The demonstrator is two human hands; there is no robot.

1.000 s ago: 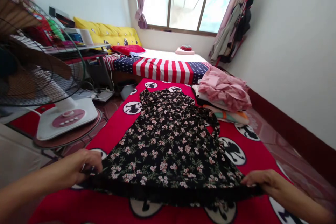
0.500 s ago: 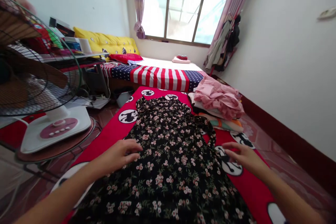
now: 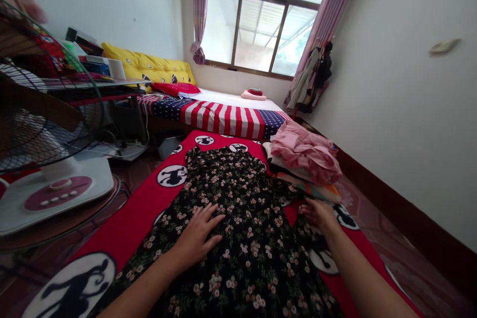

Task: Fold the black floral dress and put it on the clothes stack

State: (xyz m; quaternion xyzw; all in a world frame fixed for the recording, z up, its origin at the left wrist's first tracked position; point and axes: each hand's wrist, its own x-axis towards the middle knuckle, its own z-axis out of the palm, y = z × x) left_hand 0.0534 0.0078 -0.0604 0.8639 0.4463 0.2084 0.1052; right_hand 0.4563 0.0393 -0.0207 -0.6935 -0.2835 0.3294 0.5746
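A black dress with a small floral print (image 3: 238,218) is spread out on a red cloth with round white and black figures (image 3: 149,208). My left hand (image 3: 199,232) lies on the middle of the dress with its fingers spread. At the right edge of the dress, my right hand (image 3: 317,213) has its fingers closed on a part of the dark floral fabric, near the sleeve. Just beyond it sits a pile of clothes with a crumpled pink garment (image 3: 303,151) on top.
An electric fan (image 3: 59,189) stands on a round stool at the left, beside a cluttered desk (image 3: 130,82). A bed with a striped, starry cover (image 3: 223,118) is under the window. Clothes (image 3: 309,77) hang by the curtain at the right wall.
My left hand has moved right and come down flat on the dress. My right hand has moved slightly left and taken hold of the fabric, whose right side has shifted. The view has tilted up somewhat.
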